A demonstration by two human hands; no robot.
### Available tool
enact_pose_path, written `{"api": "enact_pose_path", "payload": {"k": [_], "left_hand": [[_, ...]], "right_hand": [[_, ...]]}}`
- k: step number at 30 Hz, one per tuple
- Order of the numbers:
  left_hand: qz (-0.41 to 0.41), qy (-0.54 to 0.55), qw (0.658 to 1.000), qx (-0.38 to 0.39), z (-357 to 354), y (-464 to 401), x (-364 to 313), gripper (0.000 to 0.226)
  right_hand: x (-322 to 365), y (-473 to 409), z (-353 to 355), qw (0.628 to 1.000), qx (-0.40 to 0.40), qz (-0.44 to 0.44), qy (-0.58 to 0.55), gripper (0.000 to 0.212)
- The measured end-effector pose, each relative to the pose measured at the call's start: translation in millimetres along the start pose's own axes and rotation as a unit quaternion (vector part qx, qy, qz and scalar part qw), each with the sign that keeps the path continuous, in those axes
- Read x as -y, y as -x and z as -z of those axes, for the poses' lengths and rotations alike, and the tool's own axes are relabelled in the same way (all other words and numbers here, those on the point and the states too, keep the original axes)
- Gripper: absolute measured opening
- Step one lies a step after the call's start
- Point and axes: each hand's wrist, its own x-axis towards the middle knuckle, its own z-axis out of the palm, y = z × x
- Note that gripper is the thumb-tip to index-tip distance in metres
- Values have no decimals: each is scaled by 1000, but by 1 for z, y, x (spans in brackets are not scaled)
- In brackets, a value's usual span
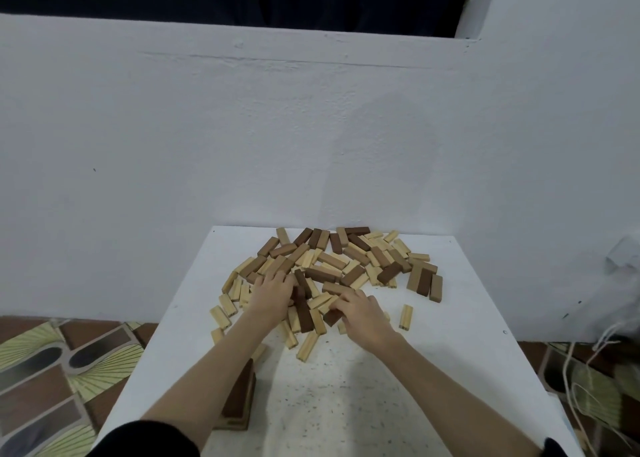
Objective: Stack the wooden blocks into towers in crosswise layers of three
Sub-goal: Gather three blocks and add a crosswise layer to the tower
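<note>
A loose heap of wooden blocks (332, 262), pale, mid-brown and dark brown, covers the far half of the white table (450, 335). My left hand (272, 295) lies on the heap's near left part, fingers spread over several blocks. My right hand (362, 313) is at the heap's near edge, its fingers curled round a dark brown block (333, 317). A built tower of blocks (239, 401) stands near the table's front left, partly hidden behind my left forearm. One pale block (406, 317) lies alone to the right of my right hand.
A white wall (311, 127) rises right behind the table. Patterned floor tiles (52, 370) show on the left. Cords and a socket (620, 259) are at the right. The table's near middle (339, 404) is speckled and bare.
</note>
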Motion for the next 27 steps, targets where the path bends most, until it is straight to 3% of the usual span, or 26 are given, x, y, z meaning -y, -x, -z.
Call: {"api": "enact_pose_path", "payload": {"k": [6,12,14,16,19,21,25,27], "left_hand": [[41,161,986,-34,11,13,9,40],[37,208,977,-37,17,26,16,33],[45,217,974,-48,20,27,18,35],[55,232,970,-53,23,28,19,34],[69,269,960,-45,25,29,22,25],[74,291,953,-41,26,31,23,22],[79,322,942,-46,26,36,26,23],[99,362,926,-36,26,39,29,28]], "right_hand": [[1,-8,2,998,14,-12,59,33],[8,-17,3,988,32,-32,145,39],[12,-16,7,994,30,-59,86,38],[15,-16,14,993,1,-102,-51,29],[25,-21,25,939,-18,-151,-308,17],[32,-25,31,904,5,-162,-396,25],[45,-34,24,957,78,-142,-240,18],[50,-36,13,957,95,-151,-228,25]]}}
